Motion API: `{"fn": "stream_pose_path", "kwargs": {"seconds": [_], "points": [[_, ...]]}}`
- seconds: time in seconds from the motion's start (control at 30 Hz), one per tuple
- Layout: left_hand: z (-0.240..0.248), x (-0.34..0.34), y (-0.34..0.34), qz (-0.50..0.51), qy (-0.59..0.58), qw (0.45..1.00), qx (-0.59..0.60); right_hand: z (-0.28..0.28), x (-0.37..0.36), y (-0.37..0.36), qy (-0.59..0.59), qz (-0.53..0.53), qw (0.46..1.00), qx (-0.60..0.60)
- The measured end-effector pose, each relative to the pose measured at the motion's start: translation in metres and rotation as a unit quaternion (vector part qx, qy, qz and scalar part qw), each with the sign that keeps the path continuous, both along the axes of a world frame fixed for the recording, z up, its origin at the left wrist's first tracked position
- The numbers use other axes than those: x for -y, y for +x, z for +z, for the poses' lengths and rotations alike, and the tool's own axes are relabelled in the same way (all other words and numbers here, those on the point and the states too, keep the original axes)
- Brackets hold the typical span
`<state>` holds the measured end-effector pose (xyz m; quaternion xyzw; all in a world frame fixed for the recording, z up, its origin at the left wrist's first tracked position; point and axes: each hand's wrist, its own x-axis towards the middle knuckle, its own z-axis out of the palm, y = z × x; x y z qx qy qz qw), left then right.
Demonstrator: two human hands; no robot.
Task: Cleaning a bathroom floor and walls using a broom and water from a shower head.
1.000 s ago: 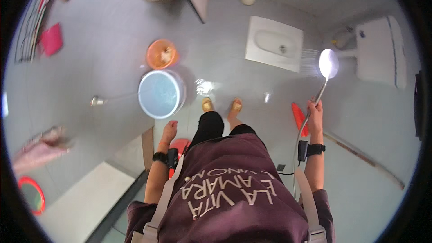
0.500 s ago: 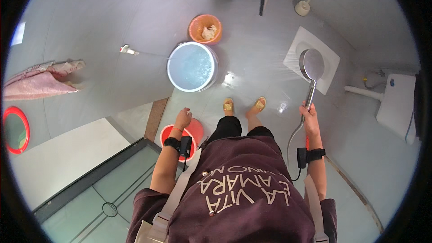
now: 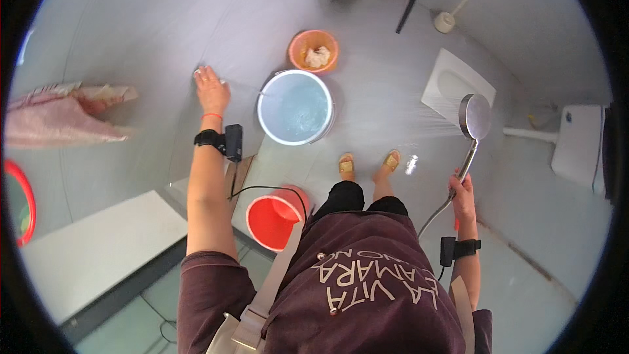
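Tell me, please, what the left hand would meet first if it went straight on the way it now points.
Probably the wall tap, which the left hand appears to be mostly covering; beyond that, the grey wall, though depth is hard to judge from this view.

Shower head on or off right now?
On: fine water jets spray leftward from the shower head, held in the right hand.

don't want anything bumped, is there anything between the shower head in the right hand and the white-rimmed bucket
Nothing solid shows between the shower head in the right hand and the bucket; only spray crosses part of the gap. The sandals are off that line, nearer the body.
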<state>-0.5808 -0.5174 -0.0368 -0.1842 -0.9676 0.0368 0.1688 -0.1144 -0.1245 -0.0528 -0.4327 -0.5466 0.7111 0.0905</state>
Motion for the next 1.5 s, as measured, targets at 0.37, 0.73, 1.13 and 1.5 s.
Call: {"fn": "stream_pose_path", "kwargs": {"seconds": [0.37, 0.73, 1.13, 1.5], "points": [[-0.002, -0.013, -0.011, -0.022, -0.172, 0.983, 0.053, -0.001, -0.018, 0.006, 0.04, -0.088, 0.995, 0.014], [-0.021, -0.05, 0.041, 0.061, -0.218, 0.974, 0.023, -0.002, -0.073, 0.069, 0.127, -0.191, 0.973, 0.005], [-0.135, -0.217, 0.203, -0.131, -0.133, 0.912, 0.364, -0.082, -0.152, 0.168, 0.07, -0.29, 0.954, 0.017], [-0.104, -0.407, 0.321, -0.33, -0.027, 0.713, 0.618, -0.083, -0.155, 0.196, 0.136, -0.251, 0.958, 0.032]]}}
